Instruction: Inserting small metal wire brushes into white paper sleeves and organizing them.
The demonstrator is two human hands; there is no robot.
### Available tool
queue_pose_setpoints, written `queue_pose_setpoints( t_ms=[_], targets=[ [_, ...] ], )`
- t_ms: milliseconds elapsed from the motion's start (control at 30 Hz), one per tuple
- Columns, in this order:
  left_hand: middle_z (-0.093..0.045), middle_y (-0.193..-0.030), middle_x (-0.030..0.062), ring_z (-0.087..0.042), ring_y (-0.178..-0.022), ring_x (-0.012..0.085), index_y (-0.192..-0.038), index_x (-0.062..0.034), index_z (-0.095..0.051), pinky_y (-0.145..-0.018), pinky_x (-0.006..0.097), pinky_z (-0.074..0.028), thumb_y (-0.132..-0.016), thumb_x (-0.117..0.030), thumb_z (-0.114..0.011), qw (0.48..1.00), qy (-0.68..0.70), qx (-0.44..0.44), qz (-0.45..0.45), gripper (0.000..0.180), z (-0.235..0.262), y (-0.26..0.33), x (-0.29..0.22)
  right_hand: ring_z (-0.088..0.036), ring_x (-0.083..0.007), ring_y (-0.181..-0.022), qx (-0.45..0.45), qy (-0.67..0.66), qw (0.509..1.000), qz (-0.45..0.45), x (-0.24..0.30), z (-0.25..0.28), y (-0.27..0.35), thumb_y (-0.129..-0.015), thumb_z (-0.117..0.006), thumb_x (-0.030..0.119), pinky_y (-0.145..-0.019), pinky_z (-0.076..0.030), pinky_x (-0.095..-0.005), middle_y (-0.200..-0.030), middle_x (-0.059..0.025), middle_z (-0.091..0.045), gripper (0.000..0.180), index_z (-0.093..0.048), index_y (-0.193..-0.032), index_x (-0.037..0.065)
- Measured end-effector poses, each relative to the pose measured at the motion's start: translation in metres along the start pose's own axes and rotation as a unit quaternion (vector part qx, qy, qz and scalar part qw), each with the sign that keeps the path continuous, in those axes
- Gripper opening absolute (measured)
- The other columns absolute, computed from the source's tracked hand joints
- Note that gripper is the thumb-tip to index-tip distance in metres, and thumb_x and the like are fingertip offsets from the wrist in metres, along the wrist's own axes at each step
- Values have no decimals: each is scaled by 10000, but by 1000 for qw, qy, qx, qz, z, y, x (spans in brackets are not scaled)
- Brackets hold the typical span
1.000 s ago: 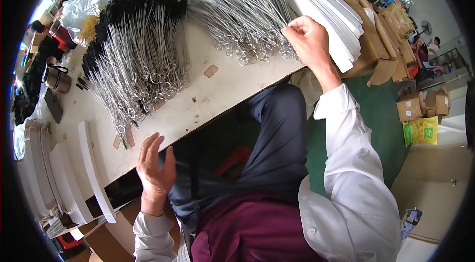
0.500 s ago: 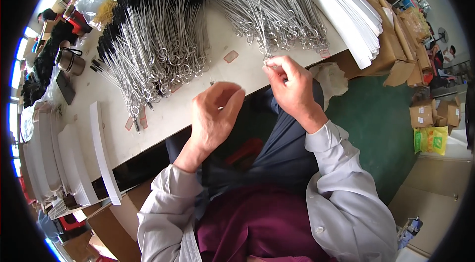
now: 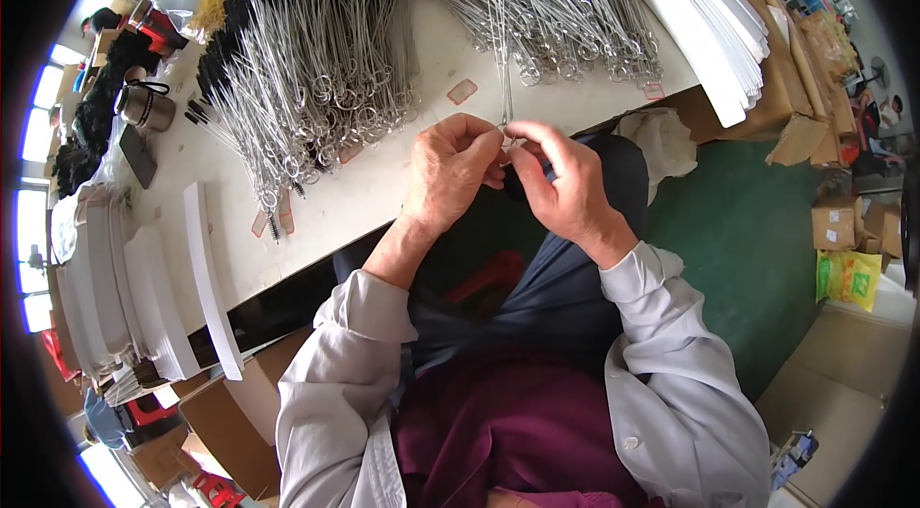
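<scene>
Two white-bristled wire brushes (image 3: 503, 57) with ring ends stretch from the table's edge towards my fingers, their tips up by a pile of the same kind. My right hand (image 3: 575, 184) pinches their ring ends between thumb and forefinger. Close against it, my left hand (image 3: 446, 173) has thumb and fingers closed at the same ends; the fingertips partly hide the rings. Beyond my right hand lies the pile of white-bristled wire brushes (image 3: 575, 24). Past my left hand spreads a larger pile of black-bristled wire brushes (image 3: 316, 67), their rings facing me.
The pale table (image 3: 441, 57) runs across in front of me. White strips (image 3: 704, 24) are stacked at its right, beside cardboard boxes (image 3: 795, 57). More white strips (image 3: 158, 297) stand at the left, near a metal mug (image 3: 146, 107) and a dark phone-like slab (image 3: 137, 158).
My left hand has moved right and up to meet my right hand at the ring ends. The brushes are drawn nearer to me, off the pile's edge. The view has shifted slightly.
</scene>
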State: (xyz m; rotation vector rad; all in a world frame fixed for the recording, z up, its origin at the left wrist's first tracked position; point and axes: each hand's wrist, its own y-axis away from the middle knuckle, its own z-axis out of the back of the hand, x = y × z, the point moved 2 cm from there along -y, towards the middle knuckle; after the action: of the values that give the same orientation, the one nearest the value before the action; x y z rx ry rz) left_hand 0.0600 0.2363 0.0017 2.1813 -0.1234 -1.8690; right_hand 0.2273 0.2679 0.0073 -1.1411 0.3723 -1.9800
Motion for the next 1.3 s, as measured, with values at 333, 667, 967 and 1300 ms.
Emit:
queue_pose_setpoints(
  t_ms=[333, 667, 967, 1300],
  targets=[
    [-734, -869, 159, -714, -698, 195, -932, 16, -633, -664, 326, -619, -964, -107, -654, 984, 173, 34, 21, 129, 5, 10, -16, -626, -89, -704, 52, -486, 762, -426, -26, -9, -28, -1009, -651, 206, -612, -497, -235, -876, -33, -699, 196, -710, -1036, 21],
    [-729, -914, 180, -723, -747, 224, -946, 4, -619, -703, 374, -612, -986, -125, -603, 983, 177, 45, -4, 136, 18, 17, -15, -597, -82, -677, 39, -497, 756, -424, -20, -17, -37, -957, -673, 195, -611, -475, -240, -816, -15, -676, 155, -694, -932, 44],
    [-724, -890, 171, -721, -752, 209, -917, -3, -616, -730, 361, -616, -981, -129, -624, 970, 240, 37, 3, 141, 26, 27, -6, -602, -69, -693, 66, -531, 727, -430, -16, -26, -43, -956, -696, 210, -652, -502, -248, -854, -23, -699, 175, -695, -989, 38],
    [-719, -845, 112, -695, -724, 141, -879, 17, -623, -701, 293, -594, -932, -44, -662, 995, 71, -45, -55, 89, 25, 32, -2, -566, -52, -622, -33, -191, 947, -256, -21, -18, -59, -955, -721, 275, -550, -454, -251, -706, -26, -674, 281, -716, -954, -6]
  ],
)
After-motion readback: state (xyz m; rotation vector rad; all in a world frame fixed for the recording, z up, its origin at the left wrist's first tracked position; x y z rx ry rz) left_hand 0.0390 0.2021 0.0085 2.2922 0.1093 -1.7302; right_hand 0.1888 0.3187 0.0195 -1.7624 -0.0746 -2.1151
